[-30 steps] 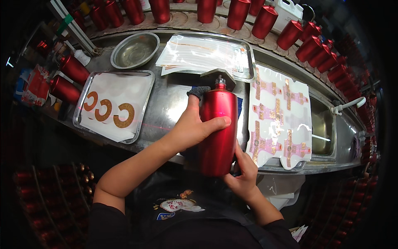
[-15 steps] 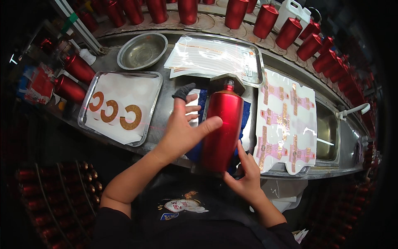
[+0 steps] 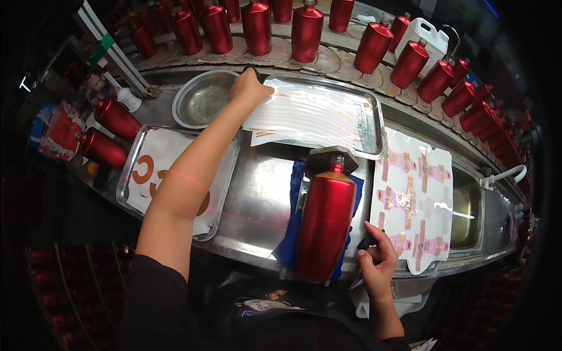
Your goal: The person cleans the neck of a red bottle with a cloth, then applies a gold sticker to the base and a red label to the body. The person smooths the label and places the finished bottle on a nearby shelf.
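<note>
A glossy red bottle [image 3: 326, 228] with a clear neck lies on a blue cloth [image 3: 288, 240], its neck at a grey block [image 3: 333, 159]. Neither hand holds it. My left hand [image 3: 250, 90], with a black finger cot, reaches far forward to the upper left corner of a white sheet with thin gold strips [image 3: 310, 111]. Its fingers are closed there; what lies between them is hidden. My right hand [image 3: 379, 266] is just right of the bottle, apart from it, index finger stretched and thumb bent, holding nothing. It also wears a black cot.
The strip sheet lies on a metal tray [image 3: 374, 140]. At left are a metal bowl [image 3: 202, 99] and a tray [image 3: 133, 140] with gold C-shaped labels, partly behind my forearm. A pink-and-gold label sheet [image 3: 418, 199] lies beside a sink [image 3: 466, 205]. Red bottles [image 3: 307, 35] line the back.
My left hand has left the bottle and moved forward to the strip sheet. My right hand has let go of the bottle and drawn to the right. The bottle now rests unheld.
</note>
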`<control>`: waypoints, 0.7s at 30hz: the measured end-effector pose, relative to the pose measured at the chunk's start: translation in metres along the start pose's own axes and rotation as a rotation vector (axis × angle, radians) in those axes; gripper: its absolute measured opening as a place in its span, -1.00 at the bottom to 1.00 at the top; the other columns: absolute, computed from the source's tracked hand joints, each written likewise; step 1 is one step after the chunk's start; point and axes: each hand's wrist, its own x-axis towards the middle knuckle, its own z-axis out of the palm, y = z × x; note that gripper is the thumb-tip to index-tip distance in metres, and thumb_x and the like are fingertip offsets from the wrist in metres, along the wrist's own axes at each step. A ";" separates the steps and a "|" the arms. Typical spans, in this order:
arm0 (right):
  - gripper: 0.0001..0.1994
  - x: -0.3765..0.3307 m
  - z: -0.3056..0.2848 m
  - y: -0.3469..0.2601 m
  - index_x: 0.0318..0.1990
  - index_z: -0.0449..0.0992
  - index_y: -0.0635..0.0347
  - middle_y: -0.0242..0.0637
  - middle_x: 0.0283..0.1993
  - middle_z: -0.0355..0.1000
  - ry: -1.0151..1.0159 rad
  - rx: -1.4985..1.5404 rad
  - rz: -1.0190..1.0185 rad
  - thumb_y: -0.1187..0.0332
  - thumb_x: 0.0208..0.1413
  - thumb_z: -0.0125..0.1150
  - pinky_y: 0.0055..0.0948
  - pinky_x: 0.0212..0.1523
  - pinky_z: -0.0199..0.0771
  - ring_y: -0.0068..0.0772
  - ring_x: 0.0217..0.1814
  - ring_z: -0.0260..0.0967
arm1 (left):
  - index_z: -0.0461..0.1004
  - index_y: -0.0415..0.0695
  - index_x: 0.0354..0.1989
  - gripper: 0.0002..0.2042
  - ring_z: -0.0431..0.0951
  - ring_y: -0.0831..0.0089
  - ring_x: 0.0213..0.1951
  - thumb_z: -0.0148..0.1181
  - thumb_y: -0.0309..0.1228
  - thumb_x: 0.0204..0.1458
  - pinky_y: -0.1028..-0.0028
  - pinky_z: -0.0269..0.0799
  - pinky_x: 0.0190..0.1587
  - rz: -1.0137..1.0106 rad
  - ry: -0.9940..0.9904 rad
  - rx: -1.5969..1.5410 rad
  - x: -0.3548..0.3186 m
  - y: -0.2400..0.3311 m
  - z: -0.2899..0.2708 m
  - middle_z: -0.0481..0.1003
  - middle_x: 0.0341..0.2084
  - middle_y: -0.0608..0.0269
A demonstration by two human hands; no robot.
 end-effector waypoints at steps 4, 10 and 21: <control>-0.44 0.004 0.002 -0.001 0.27 0.41 0.36 -0.63 -0.59 0.25 0.004 -0.068 -0.055 0.65 0.01 0.08 -0.74 -0.54 0.03 -0.85 -0.63 0.09 | 0.51 -0.19 0.01 -0.59 0.59 -0.01 0.08 0.31 -0.40 -0.07 0.17 0.52 0.13 -0.037 0.024 -0.020 0.009 0.000 -0.001 0.59 0.00 -0.06; -0.44 0.010 0.002 -0.009 0.23 0.48 0.33 -0.45 -0.22 0.38 0.024 -0.068 -0.070 0.68 -0.03 0.14 -0.76 -0.48 0.14 -0.83 -0.56 0.16 | 0.43 -0.22 -0.22 -0.78 0.58 -0.18 -0.11 0.17 -0.53 -0.10 0.02 0.46 -0.05 0.166 0.178 0.060 -0.001 -0.003 -0.008 0.61 -0.29 -0.15; -0.26 0.130 -0.010 -0.097 0.44 0.26 0.17 -0.38 -0.05 0.50 0.098 0.021 -0.403 0.50 0.00 0.24 -0.69 -0.42 0.26 -0.82 -0.46 0.25 | 0.44 -0.30 -0.22 -0.76 0.62 0.52 -0.37 0.37 -0.50 0.01 0.50 0.52 -0.30 0.878 -0.200 -0.480 -0.132 0.153 -0.066 0.60 -0.44 0.18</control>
